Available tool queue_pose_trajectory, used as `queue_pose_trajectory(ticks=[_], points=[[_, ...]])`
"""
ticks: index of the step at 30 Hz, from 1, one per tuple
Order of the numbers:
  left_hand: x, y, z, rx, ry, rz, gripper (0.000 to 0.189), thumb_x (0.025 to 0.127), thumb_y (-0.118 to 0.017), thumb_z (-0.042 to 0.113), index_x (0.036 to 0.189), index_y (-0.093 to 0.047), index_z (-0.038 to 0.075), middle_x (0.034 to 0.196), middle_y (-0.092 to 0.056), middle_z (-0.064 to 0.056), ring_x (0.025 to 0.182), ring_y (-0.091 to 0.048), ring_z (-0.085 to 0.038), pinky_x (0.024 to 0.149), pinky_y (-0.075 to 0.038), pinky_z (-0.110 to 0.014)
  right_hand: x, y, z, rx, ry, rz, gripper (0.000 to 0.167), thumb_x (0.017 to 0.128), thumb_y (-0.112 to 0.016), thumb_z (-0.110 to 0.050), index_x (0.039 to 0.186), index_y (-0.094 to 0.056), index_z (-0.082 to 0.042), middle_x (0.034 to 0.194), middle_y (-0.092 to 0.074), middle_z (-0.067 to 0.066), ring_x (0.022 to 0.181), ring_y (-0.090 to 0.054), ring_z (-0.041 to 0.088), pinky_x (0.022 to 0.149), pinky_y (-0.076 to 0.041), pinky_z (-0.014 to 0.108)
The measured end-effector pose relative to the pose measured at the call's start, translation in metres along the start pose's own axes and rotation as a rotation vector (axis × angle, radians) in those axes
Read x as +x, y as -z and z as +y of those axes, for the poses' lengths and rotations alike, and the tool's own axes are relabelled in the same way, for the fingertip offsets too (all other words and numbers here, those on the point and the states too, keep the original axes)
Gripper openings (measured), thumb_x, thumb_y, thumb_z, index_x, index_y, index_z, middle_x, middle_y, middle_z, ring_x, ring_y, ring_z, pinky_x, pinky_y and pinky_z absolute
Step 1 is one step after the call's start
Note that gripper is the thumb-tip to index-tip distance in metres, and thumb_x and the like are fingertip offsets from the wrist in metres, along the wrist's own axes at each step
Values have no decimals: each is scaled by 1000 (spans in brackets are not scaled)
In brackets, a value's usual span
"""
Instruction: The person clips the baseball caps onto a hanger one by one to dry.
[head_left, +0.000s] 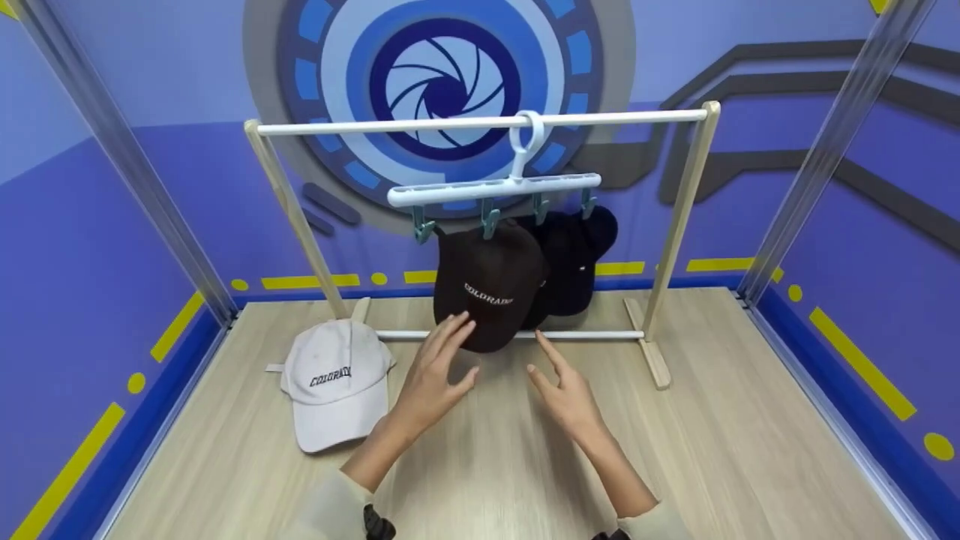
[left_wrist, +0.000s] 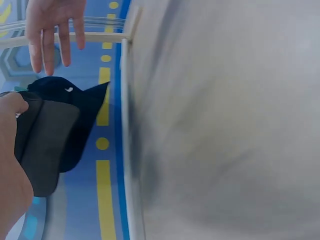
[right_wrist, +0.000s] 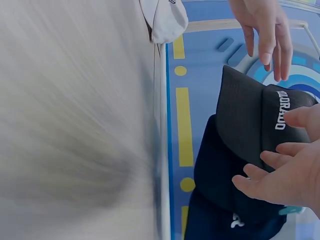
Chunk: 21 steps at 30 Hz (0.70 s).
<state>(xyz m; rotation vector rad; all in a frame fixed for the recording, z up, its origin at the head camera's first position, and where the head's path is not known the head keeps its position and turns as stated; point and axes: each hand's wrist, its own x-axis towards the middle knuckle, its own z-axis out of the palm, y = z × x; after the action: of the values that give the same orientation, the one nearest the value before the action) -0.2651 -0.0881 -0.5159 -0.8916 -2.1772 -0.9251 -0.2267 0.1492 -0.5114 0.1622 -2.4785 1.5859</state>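
Note:
A black cap (head_left: 487, 262) with white COLORADO lettering hangs, brim down, from the green clips (head_left: 490, 219) of a pale blue hanger (head_left: 450, 192). Behind it and to its right hangs dark navy headwear (head_left: 574, 262); the front cap hides part of it. My left hand (head_left: 435, 375) is held up at the lower left of the black cap, fingers spread and overlapping its brim in the head view. To the lower right of that brim, my right hand (head_left: 566, 394) has its fingers extended. Neither hand holds anything; whether the left fingertips touch the cap I cannot tell.
A white COLORADO cap (head_left: 337, 382) lies on the wooden table (head_left: 750, 420), left of my left hand. The hanger hooks over the top rod (head_left: 375, 127) of a wooden rack (head_left: 679, 225). Its lower rod (head_left: 592, 335) runs behind my hands. Blue panels (head_left: 97, 262) enclose the space.

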Motion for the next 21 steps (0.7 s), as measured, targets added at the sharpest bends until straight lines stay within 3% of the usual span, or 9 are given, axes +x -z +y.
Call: queue_pose_trajectory(ticks=[5,10,21], points=[[-19,0,-4,106,-56,-53,65,86,-78,13,146,-53,5,153,-48,-14,141,-43,-39,116,-33,-53,-7,-12,8,-3,1,-11,55,100,-65,-18,152,-49,-16,153,-46,19,142,-42,38,115,-34,57],[-35,0,-4,208,-60,-96,60,88,-74,21,144,-56,8,151,-50,-11,139,-46,-37,113,-36,-57,-11,-22,18,-60,59,-14,54,98,-66,-13,150,-51,-12,149,-51,20,138,-47,41,112,-38,56],[-50,-2,-3,295,-40,-197,53,95,-67,28,144,-57,11,151,-52,-9,140,-46,-34,114,-35,-55,-19,-30,30,-56,64,-55,53,99,-63,-10,151,-50,-10,151,-48,20,140,-44,41,115,-34,56]])
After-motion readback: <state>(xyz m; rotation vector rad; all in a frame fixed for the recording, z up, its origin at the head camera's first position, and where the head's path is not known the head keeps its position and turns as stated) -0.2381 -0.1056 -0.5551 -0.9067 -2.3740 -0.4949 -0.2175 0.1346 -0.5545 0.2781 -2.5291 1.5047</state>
